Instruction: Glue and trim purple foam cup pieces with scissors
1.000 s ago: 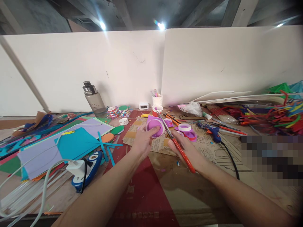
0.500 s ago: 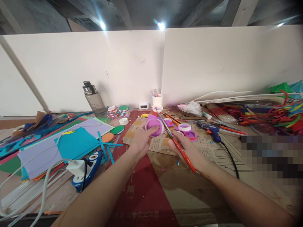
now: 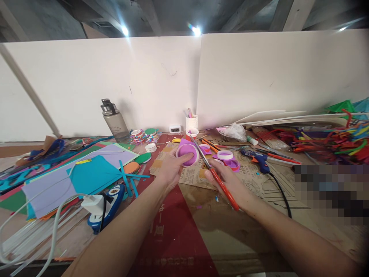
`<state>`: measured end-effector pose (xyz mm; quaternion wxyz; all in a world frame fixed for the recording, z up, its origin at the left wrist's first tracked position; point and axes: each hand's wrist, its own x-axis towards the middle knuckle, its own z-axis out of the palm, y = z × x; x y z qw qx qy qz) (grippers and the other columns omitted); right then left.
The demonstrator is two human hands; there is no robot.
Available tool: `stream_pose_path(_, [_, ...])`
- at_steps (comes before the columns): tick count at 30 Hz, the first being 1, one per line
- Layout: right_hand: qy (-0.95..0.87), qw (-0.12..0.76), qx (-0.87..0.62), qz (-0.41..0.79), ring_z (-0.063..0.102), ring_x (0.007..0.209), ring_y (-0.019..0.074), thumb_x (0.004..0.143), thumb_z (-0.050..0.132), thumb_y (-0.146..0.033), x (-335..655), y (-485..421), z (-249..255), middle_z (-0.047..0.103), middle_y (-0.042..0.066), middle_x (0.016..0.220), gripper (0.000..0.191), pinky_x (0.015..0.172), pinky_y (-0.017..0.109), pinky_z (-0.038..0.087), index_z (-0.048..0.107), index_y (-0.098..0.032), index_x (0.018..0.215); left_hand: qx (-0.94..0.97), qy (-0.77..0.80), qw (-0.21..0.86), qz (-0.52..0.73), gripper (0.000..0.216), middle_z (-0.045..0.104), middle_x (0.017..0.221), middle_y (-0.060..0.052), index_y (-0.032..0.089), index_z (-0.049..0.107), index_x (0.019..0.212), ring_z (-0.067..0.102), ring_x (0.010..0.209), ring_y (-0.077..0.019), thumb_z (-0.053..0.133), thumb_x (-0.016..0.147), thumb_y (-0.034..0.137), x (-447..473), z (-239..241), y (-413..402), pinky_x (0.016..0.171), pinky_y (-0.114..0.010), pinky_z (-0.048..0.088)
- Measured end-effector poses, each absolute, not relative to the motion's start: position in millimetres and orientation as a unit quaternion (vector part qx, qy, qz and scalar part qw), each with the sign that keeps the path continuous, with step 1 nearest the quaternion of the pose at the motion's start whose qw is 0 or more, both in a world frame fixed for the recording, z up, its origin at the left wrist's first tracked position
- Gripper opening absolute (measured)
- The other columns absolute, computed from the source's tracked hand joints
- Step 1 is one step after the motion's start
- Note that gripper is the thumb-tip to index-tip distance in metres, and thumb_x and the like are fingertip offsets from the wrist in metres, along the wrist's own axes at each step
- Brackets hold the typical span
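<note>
- Your left hand (image 3: pixel 172 170) has its grip clamped on a shallow white-rimmed ring (image 3: pixel 184 151) with a purple base. The thumb presses inside it; the ring is raised in front of you, tilted so that its inside faces you.
- Your right hand (image 3: pixel 230 180) has its grip closed around red-handled scissors (image 3: pixel 215 174). The blades point away from you, just right of the ring; whether they touch anything is too small to tell.
- Purple sheet (image 3: pixel 183 142) shows beyond the ring's far edge, so trimming looks unfinished there, if that sheet belongs to this ring. The near edge seems cut close.
- Just past your right hand, a white ring (image 3: pixel 225 155) and a red-edged ring (image 3: pixel 231 165) sit among more purple sheet. A smaller red-edged ring (image 3: pixel 205 147) lies nearby, also with purple around it. These look to have surplus left to cut.
- Under these lies printed brown paper (image 3: pixel 193 177), spread on the tabletop (image 3: pixel 242 242).
- Further back, left of centre, stand a green-topped stack (image 3: pixel 150 133) and a white stack (image 3: pixel 150 148); whether these are finished pieces, you cannot tell from here.
- Well to your left are teal sheets (image 3: pixel 93 175), apparently uncut, with narrow teal strips (image 3: pixel 133 181) beside them.
- To your right, a blue glue gun (image 3: pixel 259 159) lies untouched.
</note>
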<state>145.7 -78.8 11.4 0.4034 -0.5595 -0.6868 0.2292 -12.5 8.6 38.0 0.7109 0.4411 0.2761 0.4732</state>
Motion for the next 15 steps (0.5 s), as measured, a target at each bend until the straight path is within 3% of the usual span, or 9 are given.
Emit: stream_pose_path(15, [-0.697, 0.393, -0.548, 0.246, 0.054, 0.083, 0.0188, 0.095, 0.048, -0.042, 147.1, -77.2, 10.9, 0.056, 0.0, 0.079, 0.02, 0.068, 0.026, 0.042, 0.052, -0.022, 0.096, 0.475, 0.28, 0.705, 0.446, 0.039, 0.074, 0.086, -0.002, 0.017, 0.075, 0.09, 0.065, 0.077, -0.0144, 0.089, 0.053, 0.019, -17.7, 39.2, 15.3, 0.079, -0.028, 0.049])
